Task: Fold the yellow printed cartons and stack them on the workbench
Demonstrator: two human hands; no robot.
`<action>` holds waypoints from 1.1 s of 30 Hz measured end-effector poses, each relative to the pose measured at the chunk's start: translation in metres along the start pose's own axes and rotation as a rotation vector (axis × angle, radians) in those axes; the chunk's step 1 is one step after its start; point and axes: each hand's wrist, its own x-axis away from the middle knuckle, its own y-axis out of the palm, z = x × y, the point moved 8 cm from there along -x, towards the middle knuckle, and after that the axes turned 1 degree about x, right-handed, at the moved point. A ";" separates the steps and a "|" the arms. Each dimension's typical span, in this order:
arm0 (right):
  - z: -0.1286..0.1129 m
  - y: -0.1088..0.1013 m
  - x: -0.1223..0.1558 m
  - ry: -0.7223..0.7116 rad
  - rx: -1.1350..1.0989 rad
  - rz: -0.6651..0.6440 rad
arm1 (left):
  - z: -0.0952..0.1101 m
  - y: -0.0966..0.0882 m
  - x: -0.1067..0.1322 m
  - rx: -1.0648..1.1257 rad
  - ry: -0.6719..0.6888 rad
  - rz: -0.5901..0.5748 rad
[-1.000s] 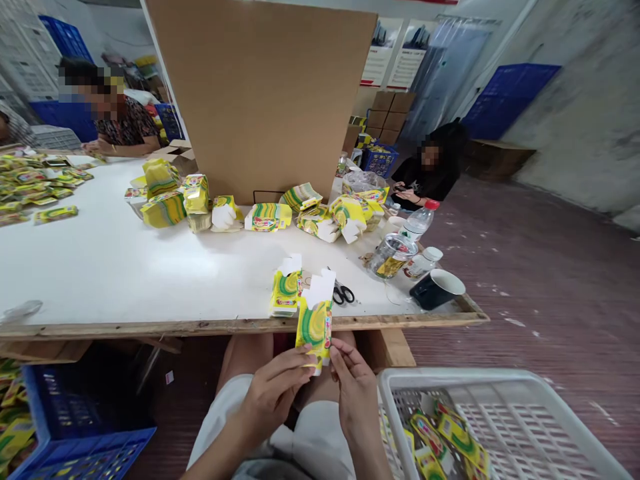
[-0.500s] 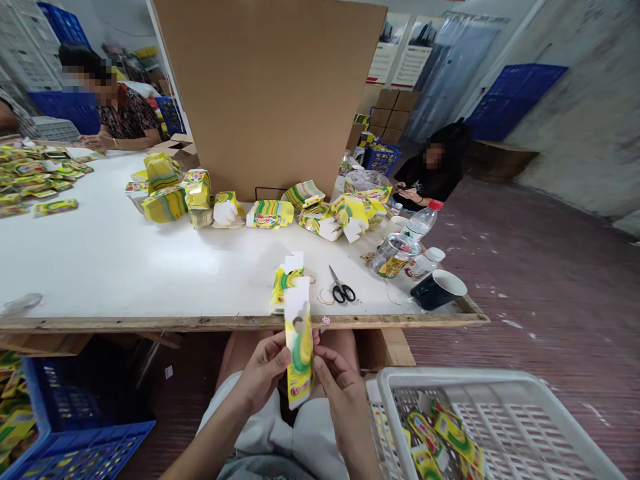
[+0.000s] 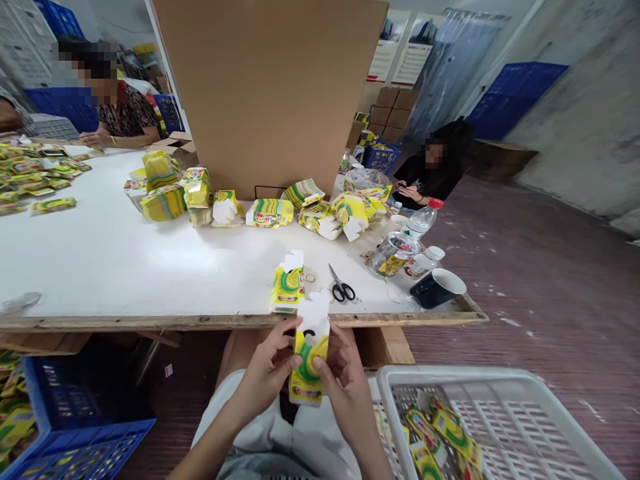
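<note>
Between my two hands, over my lap, is a yellow and green printed carton (image 3: 310,360) with a white flap at its top and a curved dark cut-out. My left hand (image 3: 270,363) grips its left edge, thumb on the front. My right hand (image 3: 345,373) holds the right side, its thumb pressed on the printed face. Just beyond, at the table's near edge, lies a small stack of similar flat cartons (image 3: 289,288). Black-handled scissors (image 3: 342,288) rest to the right of that stack, with a rubber band (image 3: 311,278) between them.
Bundles of cartons (image 3: 270,213) line the table (image 3: 125,267) before a large cardboard sheet (image 3: 270,100). A dark mug (image 3: 435,290) and bottles stand at the right corner. A white basket (image 3: 500,375) holds filled packs at lower right; a blue crate (image 3: 95,440) sits lower left. Two co-workers sit beyond.
The carton has turned its printed front more squarely towards me and shifted slightly right. My right thumb has moved from its edge onto its face.
</note>
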 end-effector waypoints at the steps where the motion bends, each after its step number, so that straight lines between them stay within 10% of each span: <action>1: -0.003 -0.002 -0.001 -0.018 0.015 -0.021 | 0.002 0.002 0.000 -0.019 0.001 -0.032; 8: -0.020 -0.007 -0.005 -0.077 0.150 -0.088 | 0.001 0.014 0.005 0.171 -0.101 -0.175; 15: -0.010 -0.030 -0.004 -0.034 0.011 0.173 | -0.001 0.010 0.001 0.047 -0.070 -0.163; 21: -0.002 -0.011 -0.003 0.114 0.120 -0.151 | 0.001 0.010 0.000 -0.133 -0.007 -0.093; 33: 0.000 -0.010 -0.007 0.117 0.222 -0.131 | -0.003 0.016 -0.001 0.091 -0.122 -0.149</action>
